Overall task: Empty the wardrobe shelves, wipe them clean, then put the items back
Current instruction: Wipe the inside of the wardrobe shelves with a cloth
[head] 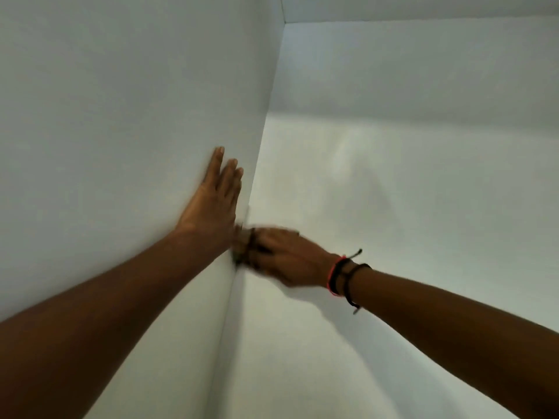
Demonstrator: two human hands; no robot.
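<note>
**Hands at the left corner of a bare white shelf**

View was inside a white wardrobe compartment. Left side panel (121, 116) ran up the left half of the frame; shelf floor (393, 222) stretched right and back to the rear panel (423, 65).

Left hand (211, 204) lay flat against the side panel, fingers straight and spread slightly, palm to the board, holding nothing. It sat just above the seam where panel met shelf.

Right hand (287, 255) reached in from the right, low over the shelf floor, at the same seam and just below the left hand. It was blurred. Its fingers were curled down over a small dark, greyish wad, seemingly a cloth (243, 246), pressed into the corner; only a scrap showed past the fingertips, so its shape could not be told.

Right wrist carried cord bracelets (343, 276), one red-pink, the others dark, loose ends sticking out.

Shelf surface in view was otherwise bare.
</note>
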